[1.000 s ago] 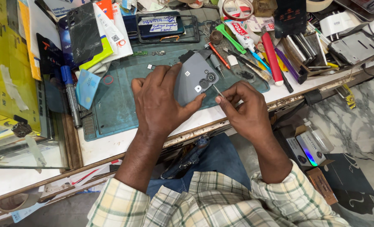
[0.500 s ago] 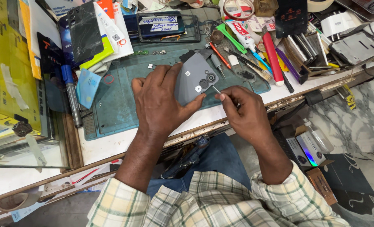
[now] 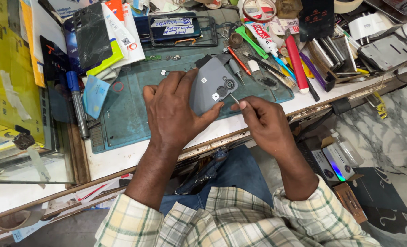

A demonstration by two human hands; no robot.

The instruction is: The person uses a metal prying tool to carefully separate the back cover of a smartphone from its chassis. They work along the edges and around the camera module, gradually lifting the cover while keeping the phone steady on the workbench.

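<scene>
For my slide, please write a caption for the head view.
Left hand steadies a grey phone on a teal mat; right hand applies a thin tool.

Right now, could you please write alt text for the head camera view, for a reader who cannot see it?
A person's left hand holds a grey phone back panel over a teal rubber work mat, while the right hand pinches a thin metal tool whose tip is at the panel's camera area. Tools, a red-capped glue tube and phone parts crowd the white workbench.

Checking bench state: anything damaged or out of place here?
Yes: the dark phone back panel at upper left looks cracked, lying askew on stacked packets. The grey phone in the hands looks intact.
</scene>
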